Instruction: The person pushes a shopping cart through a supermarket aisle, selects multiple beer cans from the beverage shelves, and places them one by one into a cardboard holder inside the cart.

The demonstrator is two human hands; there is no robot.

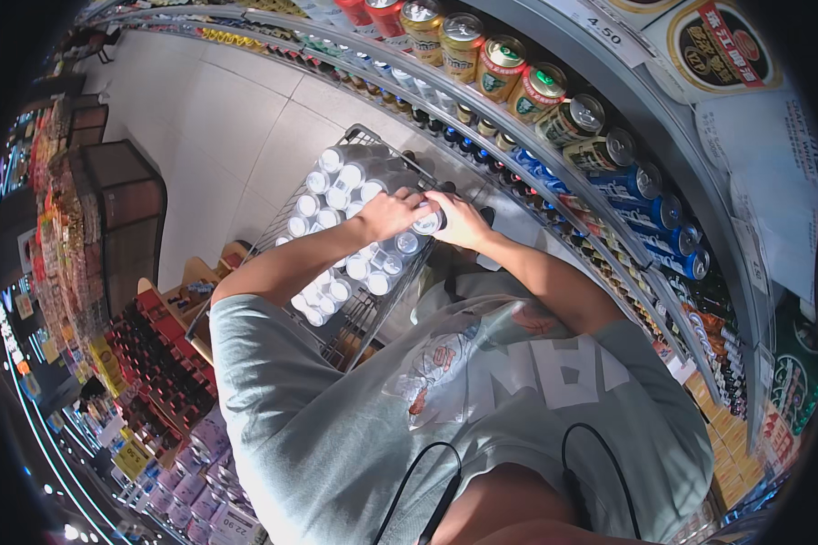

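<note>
My right hand [460, 219] is closed around the side of a drink can [428, 223] with a pale silver top. My left hand [390, 216] reaches across to the same can, its fingers curled against it from the left. Both hands are above a wire shopping cart [358, 129]. In the cart are many cans [337, 197] standing close together with their silver tops facing up, some under clear plastic film. The held can's lower part is hidden by my hands and by the angle.
A shelf with beer cans [497, 65] curves along the right, with more drinks on lower tiers. Price labels [603, 30] line its edge. Tiled floor [198, 116] lies beyond the cart. On the left are a dark display stand [126, 204] and a wooden rack of bottles [157, 354].
</note>
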